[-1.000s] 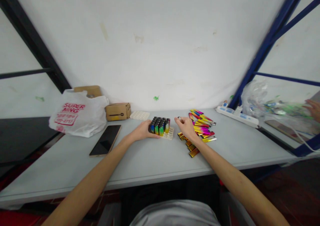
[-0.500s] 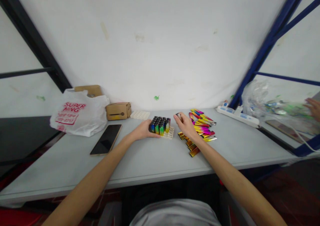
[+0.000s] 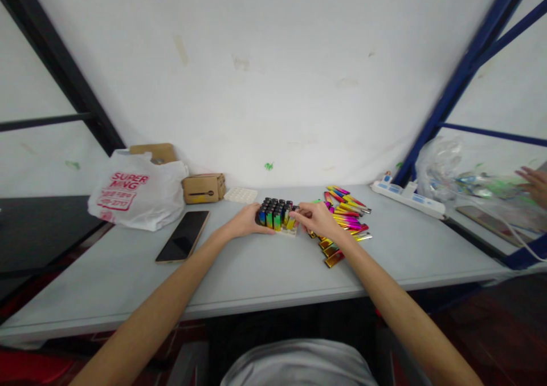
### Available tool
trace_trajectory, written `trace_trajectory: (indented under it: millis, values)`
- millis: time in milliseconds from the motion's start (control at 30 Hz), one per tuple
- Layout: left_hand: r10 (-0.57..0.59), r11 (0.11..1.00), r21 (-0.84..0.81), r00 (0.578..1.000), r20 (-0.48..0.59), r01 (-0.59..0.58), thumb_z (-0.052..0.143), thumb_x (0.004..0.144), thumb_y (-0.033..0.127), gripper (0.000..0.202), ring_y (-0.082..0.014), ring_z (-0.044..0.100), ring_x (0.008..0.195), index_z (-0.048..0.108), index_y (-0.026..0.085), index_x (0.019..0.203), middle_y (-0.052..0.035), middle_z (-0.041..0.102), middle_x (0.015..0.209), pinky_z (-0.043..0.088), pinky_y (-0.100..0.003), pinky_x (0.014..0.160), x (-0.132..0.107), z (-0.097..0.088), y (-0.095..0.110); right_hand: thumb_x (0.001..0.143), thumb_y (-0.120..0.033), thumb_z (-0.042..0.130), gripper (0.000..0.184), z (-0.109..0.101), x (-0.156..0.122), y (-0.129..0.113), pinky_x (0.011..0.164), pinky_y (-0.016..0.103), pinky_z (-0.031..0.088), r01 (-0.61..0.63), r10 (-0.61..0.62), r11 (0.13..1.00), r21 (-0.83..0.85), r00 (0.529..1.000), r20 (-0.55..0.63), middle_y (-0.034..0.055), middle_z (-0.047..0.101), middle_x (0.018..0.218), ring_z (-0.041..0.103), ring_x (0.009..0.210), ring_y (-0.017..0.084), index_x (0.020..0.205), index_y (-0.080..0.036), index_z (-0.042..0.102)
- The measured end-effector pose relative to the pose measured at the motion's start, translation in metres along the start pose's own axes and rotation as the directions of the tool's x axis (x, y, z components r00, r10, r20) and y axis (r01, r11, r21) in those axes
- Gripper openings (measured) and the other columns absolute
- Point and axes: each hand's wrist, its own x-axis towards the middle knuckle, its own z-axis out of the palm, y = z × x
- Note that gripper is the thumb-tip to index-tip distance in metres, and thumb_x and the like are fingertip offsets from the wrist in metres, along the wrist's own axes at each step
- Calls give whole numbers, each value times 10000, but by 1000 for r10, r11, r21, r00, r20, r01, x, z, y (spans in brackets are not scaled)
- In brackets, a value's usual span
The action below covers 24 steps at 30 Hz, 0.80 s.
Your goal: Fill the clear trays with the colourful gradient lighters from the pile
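Observation:
A white tray (image 3: 291,231) packed with upright rainbow-coloured lighters (image 3: 273,213) stands on the grey table (image 3: 256,272). My left hand (image 3: 245,222) rests against the tray's left side, fingers curled on it. My right hand (image 3: 314,219) pinches a lighter (image 3: 292,223) at the tray's right end, over its slots. Just right of that hand lies a loose pile of lighters (image 3: 348,215), pink, yellow and gold, flat on the table.
A dark phone (image 3: 183,236) lies at the left, by a white plastic bag (image 3: 134,189) and two cardboard boxes (image 3: 204,188). An empty white tray (image 3: 240,195) sits behind. A power strip (image 3: 408,199), a clear bag and another person's hand (image 3: 534,183) are at the right.
My right hand, raised with a lighter beside the pile, has moved left and down to the tray's right end. My left hand has stayed on the tray.

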Motion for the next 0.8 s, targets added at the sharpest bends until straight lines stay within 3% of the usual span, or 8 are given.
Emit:
trace_trajectory:
  millis: [300, 500, 633, 800]
  values:
    - [4, 1000, 2, 1000, 7, -4, 880, 545, 644, 769, -331, 684, 953, 693, 161, 1114, -82, 746, 1047, 554, -432, 852, 1, 1, -2, 973, -597, 529, 444, 12, 2, 6, 525, 253, 519, -20, 9, 983, 180, 998, 61, 24, 744, 665, 707, 550, 176, 762, -209, 567]
    - [27, 1000, 5, 999, 25, -27, 863, 577, 661, 793, -334, 682, 994, 669, 146, 1148, -93, 737, 1081, 546, -426, 868, 1, 1, -3, 1006, -460, 566, 349, 16, 4, -2, 598, 240, 466, 43, -42, 995, -91, 999, 17, 31, 726, 660, 697, 604, 172, 776, -198, 580]
    - [17, 1000, 7, 1000, 26, -18, 868, 570, 656, 778, -333, 683, 979, 671, 146, 1123, -94, 741, 1071, 548, -428, 853, 1, 0, -3, 1027, -417, 552, 308, 19, 8, -3, 609, 252, 378, 91, -85, 912, -399, 996, 32, 81, 726, 771, 664, 665, 176, 847, -174, 607]
    - [12, 1000, -2, 1000, 18, -12, 872, 560, 651, 783, -329, 678, 995, 677, 159, 1137, -84, 742, 1087, 547, -423, 871, 0, 0, -1, 1055, -433, 487, 331, 14, 8, -2, 612, 268, 325, 111, -90, 884, -454, 994, 69, 72, 710, 780, 627, 659, 173, 899, -167, 607]
